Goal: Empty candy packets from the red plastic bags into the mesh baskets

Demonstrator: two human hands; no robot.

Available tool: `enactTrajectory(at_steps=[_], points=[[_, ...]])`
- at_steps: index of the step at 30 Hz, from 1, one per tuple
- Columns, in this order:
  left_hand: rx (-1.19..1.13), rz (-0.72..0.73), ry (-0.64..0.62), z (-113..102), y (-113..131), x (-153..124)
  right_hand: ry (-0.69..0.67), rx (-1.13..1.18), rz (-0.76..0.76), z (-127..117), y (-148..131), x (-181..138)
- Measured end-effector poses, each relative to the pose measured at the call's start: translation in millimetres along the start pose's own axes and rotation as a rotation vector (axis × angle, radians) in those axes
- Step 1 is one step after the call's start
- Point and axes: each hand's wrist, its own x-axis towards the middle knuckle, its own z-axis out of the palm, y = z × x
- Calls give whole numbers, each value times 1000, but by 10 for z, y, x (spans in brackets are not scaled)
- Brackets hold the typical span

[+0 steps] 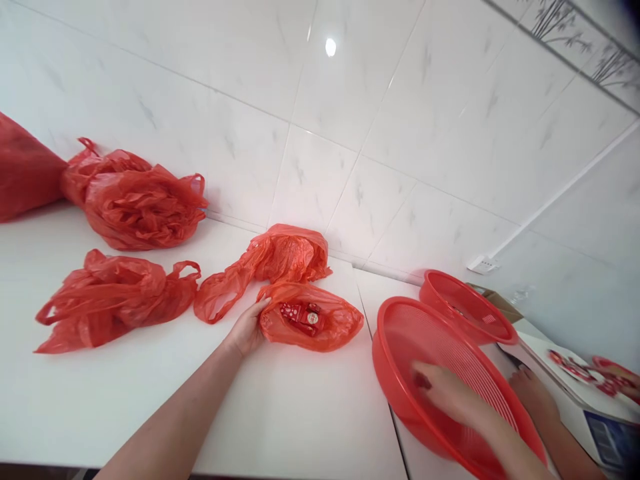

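Observation:
My left hand [249, 332] grips the left rim of a red plastic bag [345, 325], which stands with its mouth spread on the white table. Inside the bag lie small red packets [306, 317], some with white dots and one with a round pale label. My right hand [443, 392] is inside a large red plastic basket [395, 347], blurred by motion. Its fingers are closed around a small dark red item [423, 379] whose kind I cannot make out.
Filled red bags [143, 200] stand along the tiled wall, with another bag [120, 300] nearer on the left. One crumpled bag [290, 253] lies behind mine. Beyond the basket is a second red basket [475, 307]. At right, a co-worker's hand [535, 397] is beside a white tray [540, 347].

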Motion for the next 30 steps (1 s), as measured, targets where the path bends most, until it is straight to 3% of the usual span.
enactTrajectory(at_steps=[3, 5, 9, 12, 16, 20, 30], points=[[1, -28, -16, 4, 5, 0, 169, -74, -107, -55, -326, -19], [-2, -32, -27, 9, 12, -10, 267, -4, -210, 59, -622, -58], [-7, 7, -41, -4, 12, -26, 149, 180, -426, 582, -1170, 10], [-4, 20, -59, -40, -2, -21, 77, 407, -441, 981, -1383, 283], [3, 13, -63, -88, -17, -1, -70, 918, -274, 1297, -1425, 711], [15, 4, -63, -86, -9, 12, -153, 1173, -194, 1431, -1378, 934], [80, 13, -4, -46, -18, 91, -20, 1118, -225, 1563, -1206, 993]])
